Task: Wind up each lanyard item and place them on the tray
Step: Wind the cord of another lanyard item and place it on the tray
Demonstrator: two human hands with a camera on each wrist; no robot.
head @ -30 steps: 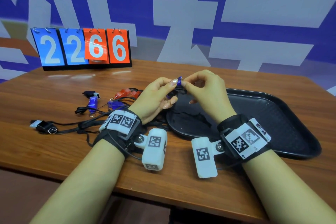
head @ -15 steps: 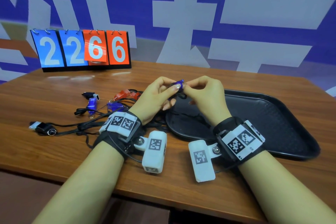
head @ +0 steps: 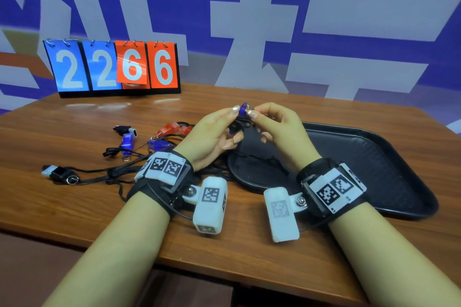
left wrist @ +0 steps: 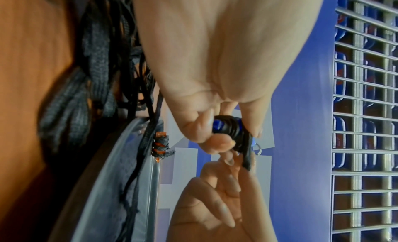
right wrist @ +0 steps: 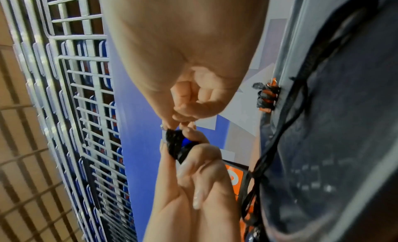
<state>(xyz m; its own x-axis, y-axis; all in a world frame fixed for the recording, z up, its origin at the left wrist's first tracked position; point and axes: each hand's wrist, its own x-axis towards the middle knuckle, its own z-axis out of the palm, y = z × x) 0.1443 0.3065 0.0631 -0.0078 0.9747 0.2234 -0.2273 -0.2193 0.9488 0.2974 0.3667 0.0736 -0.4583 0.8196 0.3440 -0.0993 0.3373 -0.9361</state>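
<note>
A blue whistle [head: 242, 109] wound in black lanyard cord is held up between both hands over the left end of the black tray [head: 374, 169]. My left hand [head: 233, 119] pinches the wound whistle [left wrist: 228, 129] between thumb and fingers. My right hand [head: 251, 111] pinches the cord at the whistle's top [right wrist: 172, 135]; the cord's short loose end [left wrist: 247, 157] hangs by its fingers. An orange whistle [left wrist: 160, 146] wrapped in black cord lies on the tray [right wrist: 355, 126], also visible in the right wrist view [right wrist: 266, 97]. A loose black cord [head: 262, 159] lies in the tray.
Several unwound lanyard items lie tangled on the wooden table left of my left wrist: a black whistle [head: 59, 173], a blue one [head: 127, 141], another blue one [head: 156, 143] and a red one [head: 172, 128]. A flip scoreboard [head: 114, 67] stands at the back left.
Both hands have stayed together above the tray's left end. The blue whistle has tilted slightly between the fingers; nothing was let go.
</note>
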